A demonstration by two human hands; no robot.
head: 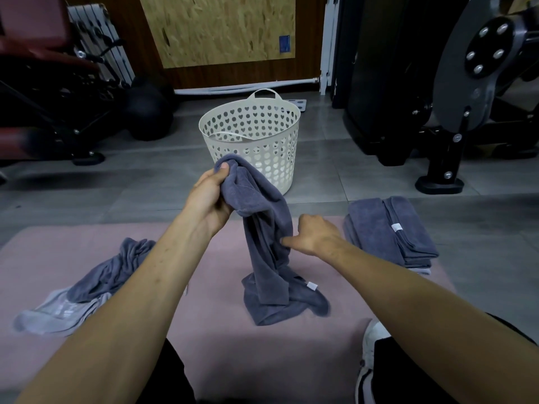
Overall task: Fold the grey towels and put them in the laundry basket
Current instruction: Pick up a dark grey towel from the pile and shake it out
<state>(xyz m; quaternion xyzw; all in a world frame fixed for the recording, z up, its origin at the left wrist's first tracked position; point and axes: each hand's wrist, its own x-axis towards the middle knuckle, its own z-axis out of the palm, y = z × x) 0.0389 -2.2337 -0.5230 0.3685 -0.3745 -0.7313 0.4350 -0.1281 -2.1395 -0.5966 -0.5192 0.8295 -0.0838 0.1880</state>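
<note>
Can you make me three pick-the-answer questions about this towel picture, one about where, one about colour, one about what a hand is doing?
1. Where is the folded stack?
A. in the basket
B. on the pink mat's right side
C. on the person's lap

2. What colour is the basket?
A. white
B. blue
C. black

3. What is the left hand doing?
A. resting flat
B. pointing
C. gripping the held towel

Answers: 1 B, the stack sits at the mat's right edge. 2 A, its holed wall is white. 3 C, the fingers curl round the towel's top.
</note>
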